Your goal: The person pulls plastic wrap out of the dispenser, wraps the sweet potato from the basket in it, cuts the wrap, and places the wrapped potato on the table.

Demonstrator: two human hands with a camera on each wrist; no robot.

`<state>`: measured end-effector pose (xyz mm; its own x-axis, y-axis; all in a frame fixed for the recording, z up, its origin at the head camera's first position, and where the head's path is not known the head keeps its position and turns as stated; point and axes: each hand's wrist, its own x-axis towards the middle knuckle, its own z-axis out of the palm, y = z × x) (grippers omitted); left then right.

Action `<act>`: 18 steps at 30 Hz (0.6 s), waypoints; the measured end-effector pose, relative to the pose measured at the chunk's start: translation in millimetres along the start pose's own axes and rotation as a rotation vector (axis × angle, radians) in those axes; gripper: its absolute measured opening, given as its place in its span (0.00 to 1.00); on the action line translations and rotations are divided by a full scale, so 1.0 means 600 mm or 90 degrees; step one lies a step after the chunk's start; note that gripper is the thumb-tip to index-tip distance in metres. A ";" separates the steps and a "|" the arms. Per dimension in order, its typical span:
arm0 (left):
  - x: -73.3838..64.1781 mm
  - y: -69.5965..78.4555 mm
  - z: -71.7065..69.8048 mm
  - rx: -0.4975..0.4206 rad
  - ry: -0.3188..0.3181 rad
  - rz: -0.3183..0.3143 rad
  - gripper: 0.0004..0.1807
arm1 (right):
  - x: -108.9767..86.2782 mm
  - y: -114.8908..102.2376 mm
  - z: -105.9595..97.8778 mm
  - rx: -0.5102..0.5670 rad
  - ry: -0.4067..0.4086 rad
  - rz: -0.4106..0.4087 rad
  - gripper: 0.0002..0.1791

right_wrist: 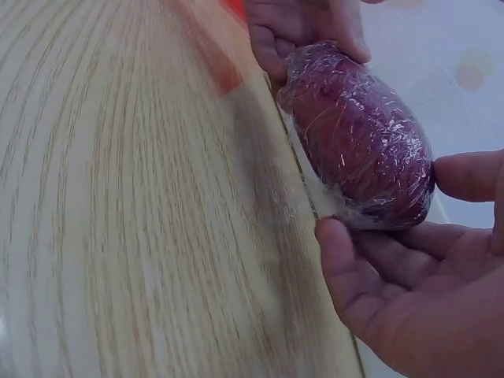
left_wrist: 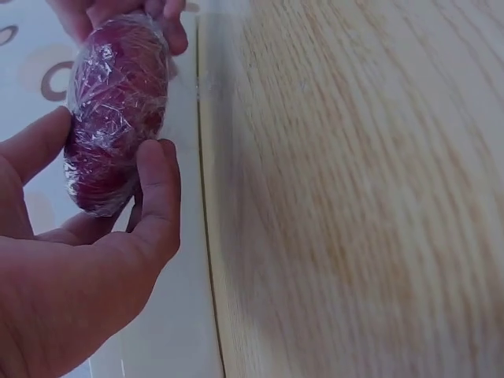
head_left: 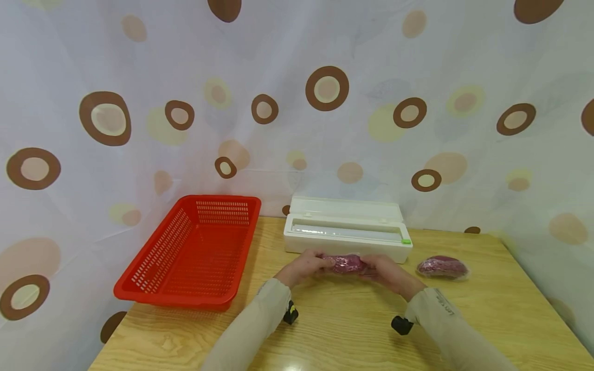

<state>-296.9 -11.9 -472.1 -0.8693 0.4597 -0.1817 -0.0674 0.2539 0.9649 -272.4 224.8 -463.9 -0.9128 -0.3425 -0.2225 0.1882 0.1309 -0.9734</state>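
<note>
A purple-red sweet potato (head_left: 347, 264) wrapped in clear cling film is held between both hands, in front of the white box. My left hand (head_left: 306, 265) grips one end; in the left wrist view its thumb and fingers (left_wrist: 161, 189) curl round the film. The other end is in my right hand (head_left: 387, 272), whose thumb and fingertips press on the wrapped sweet potato (right_wrist: 362, 146) in the right wrist view. The film looks shiny and wrinkled, with a loose bit near the right fingers. A second wrapped sweet potato (head_left: 442, 267) lies on the table to the right.
Behind the hands stands the long white cling film box (head_left: 345, 246), lid raised, with a roll (head_left: 345, 233) inside and a green tab at its right end. A red plastic basket (head_left: 121, 288) is on the left of the wooden table (head_left: 343, 335). A spotted curtain hangs behind.
</note>
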 end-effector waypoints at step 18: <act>0.005 -0.007 -0.001 0.044 0.009 -0.037 0.14 | 0.004 0.015 0.001 -0.297 0.111 0.020 0.21</act>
<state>-299.6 -11.9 -476.9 -0.8719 0.4304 -0.2336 -0.0843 0.3380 0.9374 -272.8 224.6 -473.5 -0.9638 -0.1763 -0.2001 0.0706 0.5547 -0.8290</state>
